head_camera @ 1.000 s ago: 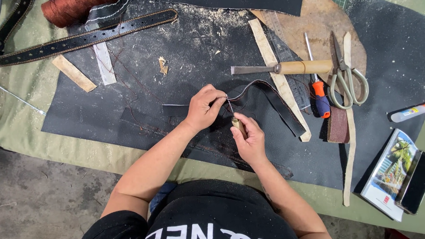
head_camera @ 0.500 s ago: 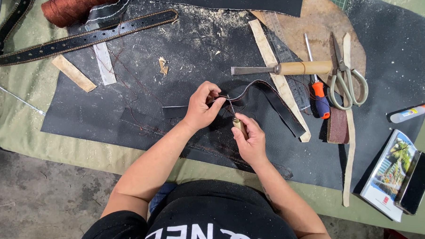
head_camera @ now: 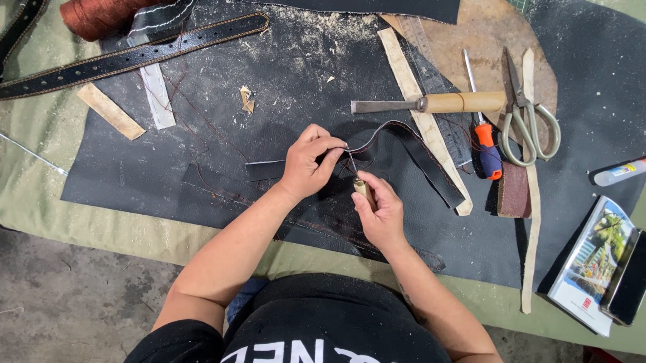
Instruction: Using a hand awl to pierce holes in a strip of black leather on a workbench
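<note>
**Leather strap and awl in hand, on a black hide**

- Left hand [head_camera: 309, 162]: grip closed, fingers pinching a narrow black leather strap [head_camera: 415, 153] near its middle. The strap arches up from the pinch and runs right and down over the hide; a short end sticks out to the left of the hand.
- Right hand [head_camera: 381, 214]: grip closed around a small awl [head_camera: 361, 185] with a pale wooden handle, its thin metal point angled up to the strap just beside the left fingertips.
- Black hide [head_camera: 214, 135]: large sheet spread on the table [head_camera: 102, 225], which has a dull green cover; both hands work above the sheet's middle.
- Chisel [head_camera: 435, 103] with a wooden handle, lying flat, above and to the right of the hands.
- Scissors [head_camera: 525, 121], near the chisel handle, on a brown leather piece [head_camera: 476, 61].
- Screwdriver [head_camera: 488, 143] with an orange handle, between chisel and scissors.
- Black belt [head_camera: 125, 58] with pale stitching, upper left, beside a spool of reddish-brown thread [head_camera: 106, 11].
- Pale leather strips: one [head_camera: 110, 111] at left, one [head_camera: 421, 114] under the chisel.
- Booklet [head_camera: 592, 264] with a dark phone [head_camera: 633, 278] against it, lower right.
- Glue bottle [head_camera: 627, 171], right edge.
</note>
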